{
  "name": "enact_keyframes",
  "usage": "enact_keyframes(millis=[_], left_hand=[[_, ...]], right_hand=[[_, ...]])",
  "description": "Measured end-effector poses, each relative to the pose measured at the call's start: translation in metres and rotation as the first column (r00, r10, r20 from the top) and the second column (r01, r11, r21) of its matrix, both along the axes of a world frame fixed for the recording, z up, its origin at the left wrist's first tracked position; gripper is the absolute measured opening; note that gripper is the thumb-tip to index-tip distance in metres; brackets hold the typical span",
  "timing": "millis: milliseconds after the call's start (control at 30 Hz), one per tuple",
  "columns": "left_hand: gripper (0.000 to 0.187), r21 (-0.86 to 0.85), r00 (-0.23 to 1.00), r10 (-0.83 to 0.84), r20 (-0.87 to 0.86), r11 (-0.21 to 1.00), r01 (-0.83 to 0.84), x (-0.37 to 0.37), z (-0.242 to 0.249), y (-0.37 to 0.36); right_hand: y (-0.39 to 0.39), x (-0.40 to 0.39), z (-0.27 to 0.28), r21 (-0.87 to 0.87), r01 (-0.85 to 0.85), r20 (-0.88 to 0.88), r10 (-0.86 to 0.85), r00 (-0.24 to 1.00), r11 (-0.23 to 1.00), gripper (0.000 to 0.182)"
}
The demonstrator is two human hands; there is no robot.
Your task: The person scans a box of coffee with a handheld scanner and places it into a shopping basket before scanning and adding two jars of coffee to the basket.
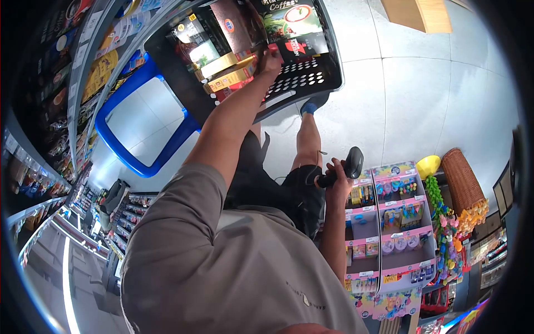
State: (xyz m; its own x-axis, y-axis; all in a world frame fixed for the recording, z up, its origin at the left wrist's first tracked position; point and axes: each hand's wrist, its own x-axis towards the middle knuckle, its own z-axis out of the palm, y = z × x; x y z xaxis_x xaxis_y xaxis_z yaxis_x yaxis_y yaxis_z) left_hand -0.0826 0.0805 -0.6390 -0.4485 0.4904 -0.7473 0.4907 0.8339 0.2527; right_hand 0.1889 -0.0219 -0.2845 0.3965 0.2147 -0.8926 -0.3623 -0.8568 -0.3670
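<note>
Nearest the camera spreads a grey short-sleeved cloth shirt (239,273), with black shorts (256,181) beyond it. Far ahead stands a black plastic basket with perforated sides (340,72), a blue plastic loop handle (103,114) at its left. The left hand (271,62) reaches inside, fingers curled beside a black packet with red print (305,47); whether they pinch anything I cannot tell. Just left of that hand lie yellow cardboard boxes (231,79), with a dark brown box (236,25) farther off; a green coffee packet (292,22) sits beyond the fingers. Lower down on the right, the right hand (338,179) is wrapped around the grip of a black handheld scanner (354,162), near a pink display rack of small goods (380,236). Packed store shelves (78,72) line the left; pale floor tiles (414,89) stretch right.
</note>
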Motion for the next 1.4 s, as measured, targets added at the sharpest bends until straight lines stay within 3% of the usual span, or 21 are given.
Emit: enact_keyframes(millis=[33, 67, 200, 333, 433, 500, 600, 667, 800, 867, 933, 967, 1033, 1067, 1133, 1167, 1200, 1233, 1267, 1333, 1400], left_hand=[[0.04, 0.012, 0.963, -0.254, -0.085, 0.967, 0.256, -0.017, -0.044, -0.021], [0.04, 0.014, 0.964, -0.253, -0.086, 0.967, 0.255, -0.015, -0.034, -0.016], [0.039, 0.05, 0.996, 0.081, 0.039, 0.995, -0.083, 0.002, 0.016, 0.01], [0.039, 0.034, 0.899, 0.401, 0.174, 0.91, -0.413, 0.005, 0.082, 0.028], [0.039, 0.114, 0.931, 0.355, 0.083, 0.925, -0.363, 0.008, 0.105, 0.03], [0.038, 0.116, 0.925, 0.351, 0.145, 0.923, -0.368, 0.001, 0.033, 0.009], [0.033, 0.16, 0.918, 0.377, 0.124, 0.905, -0.394, 0.015, 0.031, 0.012], [0.031, 0.394, 0.858, 0.5, 0.122, 0.769, -0.504, 0.027, 0.009, 0.003], [0.037, 0.356, 0.866, 0.496, -0.062, 0.822, -0.445, 0.038, 0.078, 0.012], [0.052, 0.063, 0.837, 0.473, 0.275, 0.86, -0.507, 0.039, 0.094, 0.004], [0.056, 0.14, 0.743, 0.532, 0.406, 0.768, -0.625, 0.052, 0.19, 0.007], [0.056, 0.159, 0.741, 0.533, 0.408, 0.758, -0.632, 0.055, 0.188, -0.001], [0.031, 0.321, 0.725, 0.329, 0.606, 0.733, -0.6, 0.061, 0.184, -0.018], [0.034, 0.22, 0.781, 0.228, 0.581, 0.88, -0.42, 0.053, 0.193, -0.022], [0.027, 0.373, 0.724, 0.229, 0.65, 0.734, -0.567, 0.06, 0.219, -0.039], [0.026, 0.658, 0.933, -0.087, 0.35, 0.732, -0.178, 0.059, 0.206, -0.056], [0.025, 0.764, 0.934, -0.352, -0.059, 0.586, 0.269, 0.052, 0.196, -0.069], [0.024, 0.731, 0.928, -0.184, 0.325, 0.671, -0.124, 0.047, 0.237, -0.07], [0.023, 0.56, 0.754, -0.012, 0.657, 0.677, -0.478, 0.044, 0.283, -0.073], [0.022, 0.631, 0.892, -0.075, 0.446, 0.733, -0.255, 0.028, 0.304, -0.075], [0.024, 0.708, 0.912, -0.097, 0.398, 0.666, -0.237, 0.033, 0.32, -0.105]], right_hand=[[-0.001, 0.001, -0.002, -0.001, -0.007, -0.005, 0.007, 1.0, 1.0, 0.032], [-0.001, 0.002, -0.002, 0.001, -0.009, -0.005, 0.009, 1.0, 1.0, 0.032], [0.007, 0.002, 0.001, 0.008, -0.031, -0.006, 0.031, 0.999, 0.999, 0.033], [0.012, 0.005, 0.004, -0.006, -0.039, 0.004, 0.039, 0.999, 0.999, 0.036], [0.011, 0.008, 0.003, -0.034, -0.06, -0.003, 0.06, 0.998, 0.998, 0.037], [0.011, 0.009, 0.002, -0.015, -0.1, 0.003, 0.1, 0.995, 0.995, 0.038], [0.014, 0.008, 0.005, 0.005, -0.153, 0.013, 0.153, 0.988, 0.988, 0.039], [0.014, 0.009, 0.008, 0.005, -0.175, 0.016, 0.175, 0.985, 0.985, 0.039], [0.014, 0.007, 0.015, 0.051, -0.214, 0.037, 0.212, 0.977, 0.976, 0.04], [0.017, 0.005, 0.022, 0.058, -0.223, 0.032, 0.221, 0.975, 0.973, 0.04], [0.016, 0.006, 0.026, 0.071, -0.259, 0.048, 0.256, 0.965, 0.963, 0.039], [0.017, 0.005, 0.03, 0.09, -0.269, 0.043, 0.266, 0.963, 0.959, 0.039], [0.019, 0.003, 0.037, 0.112, -0.295, 0.032, 0.293, 0.956, 0.949, 0.039], [0.021, 0.003, 0.04, 0.134, -0.301, 0.029, 0.3, 0.953, 0.944, 0.039], [0.027, 0.003, 0.047, 0.159, -0.362, 0.036, 0.361, 0.932, 0.918, 0.038], [0.029, 0.004, 0.052, 0.187, -0.37, 0.034, 0.371, 0.928, 0.91, 0.038], [0.032, 0.003, 0.057, 0.195, -0.369, 0.051, 0.367, 0.929, 0.909, 0.036], [0.037, 0.001, 0.061, 0.209, -0.368, 0.063, 0.363, 0.93, 0.906, 0.034], [0.043, -0.002, 0.064, 0.253, -0.374, 0.049, 0.374, 0.926, 0.892, 0.034], [0.05, -0.002, 0.069, 0.251, -0.401, 0.062, 0.399, 0.915, 0.881, 0.03], [0.047, 0.006, 0.076, 0.287, -0.432, 0.085, 0.427, 0.9, 0.855, 0.027]])
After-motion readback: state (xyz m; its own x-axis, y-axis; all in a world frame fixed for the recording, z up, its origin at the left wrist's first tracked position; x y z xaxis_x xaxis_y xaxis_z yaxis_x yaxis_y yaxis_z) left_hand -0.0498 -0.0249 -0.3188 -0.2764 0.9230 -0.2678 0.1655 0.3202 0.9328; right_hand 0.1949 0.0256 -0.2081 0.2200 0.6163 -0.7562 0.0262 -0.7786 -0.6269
